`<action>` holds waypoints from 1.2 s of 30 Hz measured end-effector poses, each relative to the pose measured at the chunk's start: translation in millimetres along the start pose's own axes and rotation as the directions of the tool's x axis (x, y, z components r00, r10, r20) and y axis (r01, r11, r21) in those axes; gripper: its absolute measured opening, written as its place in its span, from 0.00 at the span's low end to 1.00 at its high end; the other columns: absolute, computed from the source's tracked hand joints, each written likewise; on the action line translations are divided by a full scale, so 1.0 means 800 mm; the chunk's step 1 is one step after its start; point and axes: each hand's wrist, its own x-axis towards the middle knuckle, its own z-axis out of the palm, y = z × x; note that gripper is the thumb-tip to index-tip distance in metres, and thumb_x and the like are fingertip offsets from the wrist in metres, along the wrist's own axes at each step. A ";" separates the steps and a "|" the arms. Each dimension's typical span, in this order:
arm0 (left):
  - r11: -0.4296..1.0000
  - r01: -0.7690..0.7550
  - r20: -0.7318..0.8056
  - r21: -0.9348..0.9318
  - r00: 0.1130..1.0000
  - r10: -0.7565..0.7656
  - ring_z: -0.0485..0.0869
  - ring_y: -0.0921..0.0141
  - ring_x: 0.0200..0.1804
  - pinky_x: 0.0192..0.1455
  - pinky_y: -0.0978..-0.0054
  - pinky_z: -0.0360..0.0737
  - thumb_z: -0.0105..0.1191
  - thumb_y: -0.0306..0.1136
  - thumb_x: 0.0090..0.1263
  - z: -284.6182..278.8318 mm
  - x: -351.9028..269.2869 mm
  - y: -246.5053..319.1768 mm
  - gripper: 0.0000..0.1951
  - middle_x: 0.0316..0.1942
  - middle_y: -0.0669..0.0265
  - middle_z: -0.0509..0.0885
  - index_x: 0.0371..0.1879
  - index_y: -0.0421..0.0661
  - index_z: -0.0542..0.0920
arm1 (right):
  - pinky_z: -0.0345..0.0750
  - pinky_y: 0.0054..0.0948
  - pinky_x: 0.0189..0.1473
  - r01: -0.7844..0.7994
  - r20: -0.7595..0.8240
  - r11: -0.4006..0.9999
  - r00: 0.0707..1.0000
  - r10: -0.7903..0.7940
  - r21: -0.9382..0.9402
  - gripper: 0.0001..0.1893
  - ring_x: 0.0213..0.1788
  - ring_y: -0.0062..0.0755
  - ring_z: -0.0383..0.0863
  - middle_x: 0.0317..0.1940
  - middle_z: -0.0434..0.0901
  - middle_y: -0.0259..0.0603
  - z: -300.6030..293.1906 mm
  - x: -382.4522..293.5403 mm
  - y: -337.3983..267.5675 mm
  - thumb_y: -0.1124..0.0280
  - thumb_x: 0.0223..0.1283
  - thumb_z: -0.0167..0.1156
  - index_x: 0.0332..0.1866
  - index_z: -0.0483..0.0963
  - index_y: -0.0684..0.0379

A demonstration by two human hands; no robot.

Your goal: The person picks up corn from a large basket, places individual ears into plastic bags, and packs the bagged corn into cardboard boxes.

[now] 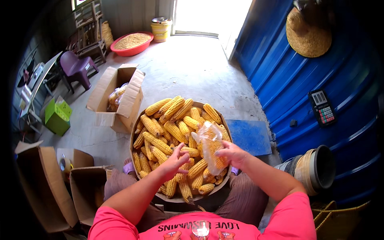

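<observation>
In front of me, between my knees, stands a round container (pixel 228 130) heaped with dried yellow ears of corn (pixel 157 142). My right hand (pixel 235 153) grips a clear plastic bag (pixel 210 135) of corn ears above the heap's right side. Over the middle of the heap is my left hand (pixel 177 162), its fingers apart and nothing in them.
An open cardboard box (pixel 127 118) holding bagged corn stands ahead on the left, with more open boxes (pixel 57 192) at the lower left. A blue mat (pixel 249 136) and stacked buckets (pixel 322 168) are on the right. A red basin (pixel 132 51) of grain stands at the back, beside a yellow bucket (pixel 160 31).
</observation>
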 end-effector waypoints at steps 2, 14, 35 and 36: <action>0.990 -0.105 0.009 -0.099 0.994 0.106 0.57 0.58 0.65 0.52 0.53 0.72 0.53 0.57 0.58 0.007 -0.004 0.001 0.49 0.67 0.55 0.47 0.67 0.55 0.32 | 0.72 0.34 0.53 0.012 0.072 1.000 0.997 -0.011 -0.005 0.34 0.51 0.34 0.72 0.49 0.71 0.41 0.032 0.004 0.022 0.76 0.44 0.64 0.60 0.59 0.61; 0.872 0.016 0.142 -0.490 0.988 0.062 0.78 0.69 0.36 0.35 0.69 0.77 0.56 0.33 0.61 0.035 -0.050 -0.062 0.24 0.39 0.62 0.77 0.55 0.48 0.64 | 0.72 0.24 0.47 0.237 -0.017 0.936 0.968 -0.250 -0.261 0.25 0.45 0.25 0.73 0.44 0.72 0.37 0.112 -0.017 0.140 0.78 0.48 0.57 0.55 0.62 0.63; 0.923 -0.375 -0.782 0.081 0.550 0.292 0.80 0.70 0.36 0.42 0.71 0.77 0.55 0.26 0.53 -0.287 -0.376 -0.018 0.17 0.36 0.62 0.79 0.44 0.39 0.73 | 0.74 0.25 0.32 0.045 -0.070 0.997 0.996 -0.049 -0.061 0.13 0.28 0.25 0.74 0.32 0.76 0.37 0.057 0.020 0.146 0.71 0.58 0.53 0.49 0.68 0.57; 0.948 -0.301 -0.834 0.108 0.492 0.251 0.80 0.69 0.36 0.41 0.70 0.77 0.55 0.26 0.52 -0.317 -0.395 -0.050 0.18 0.36 0.61 0.79 0.44 0.38 0.74 | 0.74 0.25 0.32 0.036 -0.063 0.997 0.997 -0.040 -0.064 0.13 0.28 0.25 0.74 0.32 0.76 0.37 0.056 0.023 0.148 0.71 0.58 0.53 0.49 0.68 0.57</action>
